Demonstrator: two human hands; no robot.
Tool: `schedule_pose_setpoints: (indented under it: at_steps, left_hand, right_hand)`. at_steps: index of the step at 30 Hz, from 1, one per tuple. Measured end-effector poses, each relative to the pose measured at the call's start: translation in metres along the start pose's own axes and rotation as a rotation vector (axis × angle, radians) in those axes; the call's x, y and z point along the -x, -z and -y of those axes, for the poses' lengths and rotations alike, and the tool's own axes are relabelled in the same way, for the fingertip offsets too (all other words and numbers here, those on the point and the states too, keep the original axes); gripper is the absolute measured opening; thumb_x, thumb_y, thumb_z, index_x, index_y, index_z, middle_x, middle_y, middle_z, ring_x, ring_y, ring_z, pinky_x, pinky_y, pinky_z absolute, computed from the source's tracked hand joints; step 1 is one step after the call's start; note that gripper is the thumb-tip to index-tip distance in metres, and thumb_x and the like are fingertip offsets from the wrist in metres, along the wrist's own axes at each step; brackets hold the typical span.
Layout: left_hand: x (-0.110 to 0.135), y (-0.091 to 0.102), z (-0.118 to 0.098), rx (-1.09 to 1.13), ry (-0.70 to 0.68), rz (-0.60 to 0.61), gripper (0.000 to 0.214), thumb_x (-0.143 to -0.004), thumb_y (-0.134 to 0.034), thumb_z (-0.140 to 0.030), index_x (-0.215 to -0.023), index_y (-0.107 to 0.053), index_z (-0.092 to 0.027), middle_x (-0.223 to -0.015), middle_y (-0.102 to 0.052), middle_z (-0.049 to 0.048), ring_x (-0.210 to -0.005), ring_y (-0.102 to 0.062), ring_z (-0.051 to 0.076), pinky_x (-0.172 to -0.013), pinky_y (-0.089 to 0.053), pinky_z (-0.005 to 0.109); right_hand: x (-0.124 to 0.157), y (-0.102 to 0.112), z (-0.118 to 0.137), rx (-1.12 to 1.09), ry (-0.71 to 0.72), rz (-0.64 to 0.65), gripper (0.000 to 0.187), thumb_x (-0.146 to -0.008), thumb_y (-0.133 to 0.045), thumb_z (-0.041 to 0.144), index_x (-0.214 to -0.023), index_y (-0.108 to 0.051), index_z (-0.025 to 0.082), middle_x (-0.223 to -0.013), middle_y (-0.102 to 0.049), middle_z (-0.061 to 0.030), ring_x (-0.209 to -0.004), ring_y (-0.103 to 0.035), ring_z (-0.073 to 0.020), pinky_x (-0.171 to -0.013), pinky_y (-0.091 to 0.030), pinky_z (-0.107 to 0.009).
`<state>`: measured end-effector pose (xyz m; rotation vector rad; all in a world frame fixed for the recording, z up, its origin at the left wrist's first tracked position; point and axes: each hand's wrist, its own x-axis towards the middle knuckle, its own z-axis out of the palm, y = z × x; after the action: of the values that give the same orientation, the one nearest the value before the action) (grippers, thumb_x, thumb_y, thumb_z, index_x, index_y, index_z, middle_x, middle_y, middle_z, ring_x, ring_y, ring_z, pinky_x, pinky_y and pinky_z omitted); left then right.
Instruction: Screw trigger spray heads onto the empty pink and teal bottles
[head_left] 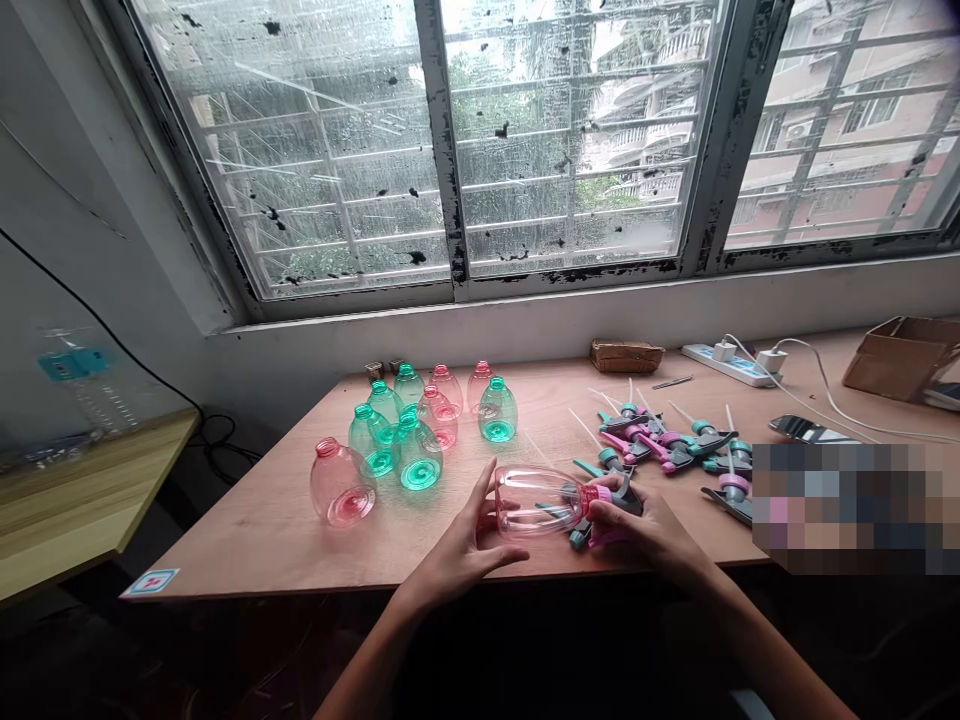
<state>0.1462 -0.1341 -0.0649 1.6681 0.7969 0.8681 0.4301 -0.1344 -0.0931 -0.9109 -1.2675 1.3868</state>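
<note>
A clear pink bottle (536, 502) lies sideways in the air above the table's front edge, its neck to the right. At that end, my right hand (637, 525) is closed around the pink collar and dark grey head of a spray trigger on the neck. My left hand (469, 545) cups the bottle's base with fingers spread, the thumb below and apart from it. Whether its fingertips touch the base is hard to tell. Several loose spray triggers (679, 448) in pink, green and grey lie beyond my right hand, some partly hidden by it.
Several green bottles (420, 455) and pink bottles (341, 490) stand on the left of the wooden table (255, 540). At the back are a brown packet (626, 356) and a power strip (727, 365) with cables. A cardboard box (900, 360) sits far right, near a phone (810, 430).
</note>
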Motion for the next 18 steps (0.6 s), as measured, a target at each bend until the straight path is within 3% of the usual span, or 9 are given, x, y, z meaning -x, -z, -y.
schedule_pose_setpoints:
  at_steps: [3, 8, 13, 18]
  left_hand:
    - [0.0005, -0.0003, -0.004, 0.005, 0.02, -0.016, 0.111, -0.078, -0.082, -0.031, -0.16, -0.006, -0.032, -0.144, -0.049, 0.0147, -0.134, -0.05, 0.032, -0.115, -0.037, 0.052]
    - [0.0002, 0.0004, -0.0043, 0.026, 0.047, 0.014, 0.098, -0.083, -0.078, -0.033, -0.159, -0.016, -0.027, -0.14, -0.053, 0.0159, -0.132, -0.053, 0.031, -0.114, -0.038, 0.052]
    - [-0.0014, 0.0017, 0.0033, -0.02, 0.0, -0.002, 0.102, -0.083, -0.077, -0.031, -0.16, -0.01, -0.029, -0.139, -0.052, 0.0163, -0.132, -0.053, 0.03, -0.115, -0.036, 0.053]
    - [-0.0002, 0.0014, 0.0011, -0.047, -0.006, -0.004, 0.119, -0.073, -0.087, -0.029, -0.16, -0.005, -0.031, -0.142, -0.05, 0.0163, -0.134, -0.05, 0.032, -0.117, -0.033, 0.054]
  right_hand:
    - [0.0, 0.0004, -0.0008, -0.006, -0.005, -0.001, 0.035, -0.082, -0.081, 0.041, -0.1, -0.062, 0.017, -0.084, -0.072, -0.0026, -0.069, -0.074, -0.021, -0.062, -0.063, -0.032]
    - [0.0018, -0.0006, 0.0012, 0.009, 0.001, 0.005, 0.036, -0.082, -0.08, 0.042, -0.099, -0.062, 0.016, -0.083, -0.072, -0.0032, -0.068, -0.074, -0.0214, -0.061, -0.063, -0.031]
    - [0.0014, -0.0002, 0.0008, 0.004, 0.004, 0.012, 0.035, -0.083, -0.08, 0.041, -0.1, -0.062, 0.017, -0.084, -0.072, -0.0032, -0.069, -0.074, -0.021, -0.061, -0.063, -0.032]
    - [0.0021, 0.0, 0.0024, 0.042, 0.015, 0.012, 0.035, -0.083, -0.08, 0.043, -0.099, -0.062, 0.016, -0.082, -0.072, -0.0036, -0.068, -0.073, -0.0206, -0.06, -0.062, -0.03]
